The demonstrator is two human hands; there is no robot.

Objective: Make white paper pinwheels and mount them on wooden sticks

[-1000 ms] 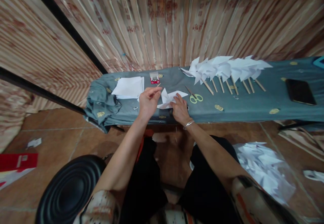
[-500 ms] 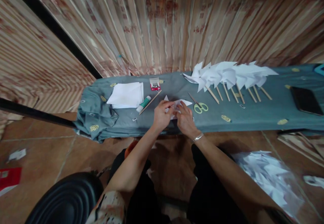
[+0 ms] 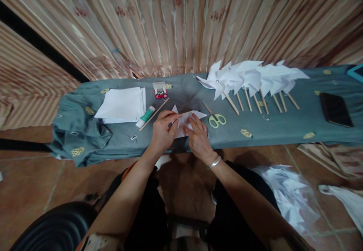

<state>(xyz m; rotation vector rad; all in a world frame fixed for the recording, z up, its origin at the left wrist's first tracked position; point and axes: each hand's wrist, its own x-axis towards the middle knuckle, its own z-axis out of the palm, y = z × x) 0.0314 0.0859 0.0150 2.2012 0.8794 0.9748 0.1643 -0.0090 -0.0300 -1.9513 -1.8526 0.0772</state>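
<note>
A white cut paper square (image 3: pixel 189 118) lies on the grey-green cloth of a narrow bench (image 3: pixel 272 130). My left hand (image 3: pixel 162 133) pinches its left flaps with thumb and fingers. My right hand (image 3: pixel 198 137), with a silver bracelet at the wrist, presses down on the paper's right part. A wooden stick (image 3: pixel 154 114) and a green-and-white glue stick (image 3: pixel 145 116) lie just left of my left hand. Yellow-handled scissors (image 3: pixel 214 117) lie to the right of the paper.
A stack of white sheets (image 3: pixel 121 104) and a small red box of pins (image 3: pixel 160 90) lie at the left. Several finished paper pinwheels on sticks (image 3: pixel 249 81) lie at the right, a black phone (image 3: pixel 335 109) beyond them. Paper scraps (image 3: pixel 286 194) cover the floor; a black stool (image 3: pixel 53 226) stands at the lower left.
My left hand came from near the pin box down onto the paper and now pinches its flaps. The glue stick and wooden stick came into sight. The view shifted left.
</note>
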